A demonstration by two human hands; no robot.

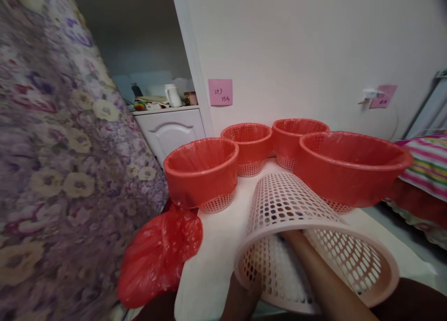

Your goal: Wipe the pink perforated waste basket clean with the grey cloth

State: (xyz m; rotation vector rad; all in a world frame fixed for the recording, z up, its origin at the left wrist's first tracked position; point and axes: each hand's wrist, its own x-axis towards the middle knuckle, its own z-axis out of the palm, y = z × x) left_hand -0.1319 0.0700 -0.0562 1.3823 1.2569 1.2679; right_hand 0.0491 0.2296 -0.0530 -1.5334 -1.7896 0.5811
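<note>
A pale pink plastic wastebasket with a mesh of holes lies tilted on its side, its wide mouth facing me. At the lower left of its rim is my left hand, closed around the edge with fingers inside the mouth. My right forearm passes through the mouth, and my right hand is deep inside. Only dark patches of that hand show through the holes, so its fingers are hidden. Left of the basket, a crumpled red plastic bag hangs over the table's edge.
Behind stand several wastebaskets with red bag liners folded over their rims: front left, back left, back right and right. They share a white table. A floral curtain hangs at left; a striped bed is at right.
</note>
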